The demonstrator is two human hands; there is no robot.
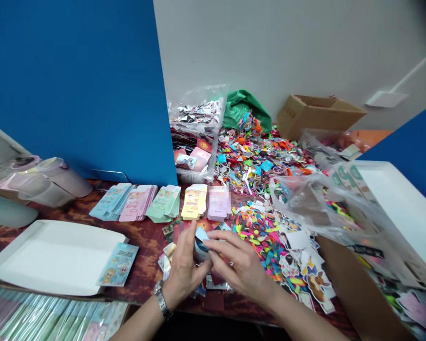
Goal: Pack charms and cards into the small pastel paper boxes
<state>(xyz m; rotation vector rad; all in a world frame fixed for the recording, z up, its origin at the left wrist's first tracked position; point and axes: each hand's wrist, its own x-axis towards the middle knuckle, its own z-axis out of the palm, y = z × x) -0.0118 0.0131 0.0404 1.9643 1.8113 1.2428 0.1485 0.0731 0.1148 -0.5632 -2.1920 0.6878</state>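
Over the middle of a dark red and brown table top (145, 241), a left hand (186, 267) and a right hand (239, 265) work close together. Both hands curl in and nearly meet, and they pinch a small pale blue paper piece (201, 239) between them. The hands hide most of it, so I cannot tell just what it is. A silver metal wristwatch (160, 298) sits on the left wrist.

Behind the hands lie five neat rows of thin paper packs: blue (110, 201), pink (137, 202), green (164, 203), yellow (194, 201) and light purple (219, 203). Farther behind the hands is a big heap of bright mixed bits (259, 161), next to a clear plastic box (195, 156).

To the left of the hands is a flat white paper tray (53, 255), with a blue picture card (118, 264) leaning on its edge. To the right of the hands are many small bright paper shapes (259, 232) and cut-out cartoon stickers (291, 265). Farther right stands a brown cardboard box (358, 289), with a clear plastic bag (298, 201) lying near it.
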